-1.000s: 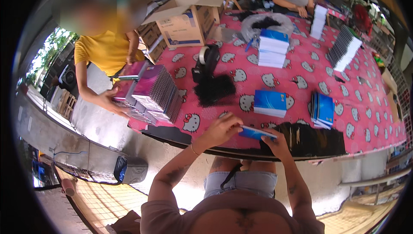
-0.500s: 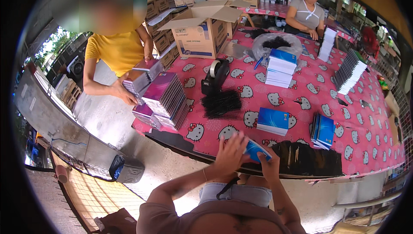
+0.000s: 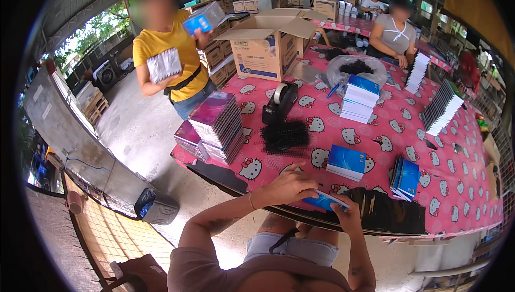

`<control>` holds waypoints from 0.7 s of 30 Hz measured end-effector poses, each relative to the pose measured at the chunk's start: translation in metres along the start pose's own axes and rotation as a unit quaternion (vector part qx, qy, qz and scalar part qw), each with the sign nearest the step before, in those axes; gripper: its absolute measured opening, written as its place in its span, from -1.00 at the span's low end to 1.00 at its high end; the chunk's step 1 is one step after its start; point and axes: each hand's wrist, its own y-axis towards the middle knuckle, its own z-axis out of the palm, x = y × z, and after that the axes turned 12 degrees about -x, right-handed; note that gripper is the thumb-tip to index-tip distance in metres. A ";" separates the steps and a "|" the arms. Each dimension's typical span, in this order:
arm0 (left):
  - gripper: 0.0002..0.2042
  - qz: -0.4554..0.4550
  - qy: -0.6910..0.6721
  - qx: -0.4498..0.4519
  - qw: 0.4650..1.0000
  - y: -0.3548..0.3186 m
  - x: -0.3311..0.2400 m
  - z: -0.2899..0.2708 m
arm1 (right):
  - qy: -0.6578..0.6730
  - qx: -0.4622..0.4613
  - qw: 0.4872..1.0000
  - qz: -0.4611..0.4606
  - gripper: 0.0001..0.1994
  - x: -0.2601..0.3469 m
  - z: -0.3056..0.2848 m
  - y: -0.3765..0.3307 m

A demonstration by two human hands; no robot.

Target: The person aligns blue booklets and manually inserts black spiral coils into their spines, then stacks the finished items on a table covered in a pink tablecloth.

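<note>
A small blue notebook (image 3: 323,201) is held between both hands at the near edge of the pink patterned table (image 3: 472,184). My left hand (image 3: 289,186) lies over its top and left side. My right hand (image 3: 347,214) grips its right end from below. Just right of the hands lies a pile of black plastic sleeves (image 3: 389,212). A stack of blue notebooks (image 3: 346,162) sits just beyond the hands, and another blue stack (image 3: 406,177) stands to its right.
A pile of black spiral bindings (image 3: 285,135), a tape dispenser (image 3: 280,102), stacked purple notebooks (image 3: 219,124) and an open cardboard box (image 3: 265,48) fill the table's left. A person in yellow (image 3: 171,61) stands at the left holding items. Another person (image 3: 396,31) sits at the far side.
The view has tilted up, so the hands and notebook sit lower in the picture. The person in yellow has straightened up and now holds a blue pack raised and a silver stack.
</note>
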 end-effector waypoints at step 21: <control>-0.80 -0.088 -0.073 0.043 0.993 -0.005 0.000 0.003 | -0.024 0.022 0.999 0.028 -0.76 0.011 0.001 -0.002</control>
